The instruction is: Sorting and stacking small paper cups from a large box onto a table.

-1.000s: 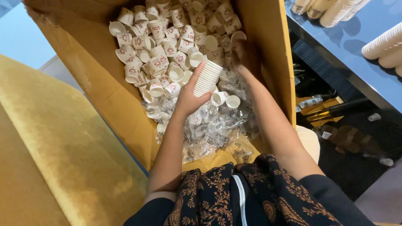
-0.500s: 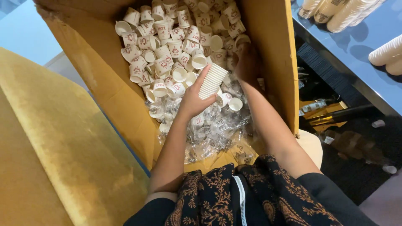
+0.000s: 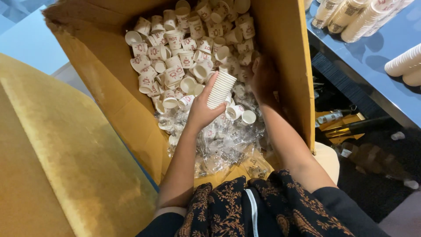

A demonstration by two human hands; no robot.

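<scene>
My left hand [image 3: 202,109] grips a stack of nested white paper cups [image 3: 220,89], tilted up to the right inside a large cardboard box [image 3: 285,66]. My right hand [image 3: 263,77] reaches deeper into the box near its right wall, fingers down among the loose cups; whether it holds one is hidden in shadow. Several loose small white paper cups with red prints [image 3: 184,48] fill the far part of the box. Crumpled clear plastic wrap [image 3: 223,145] lies at the near end, below both forearms.
A yellow velvet seat [image 3: 57,166] sits to the left of the box. On the right, a blue table [image 3: 372,61] holds long stacks of paper cups [image 3: 368,17] lying on their sides. Dark clutter lies on the floor under the table.
The view has shifted slightly. My left hand with the cup stack has stayed near the box's middle, and my right hand has stayed at the right wall among the cups.
</scene>
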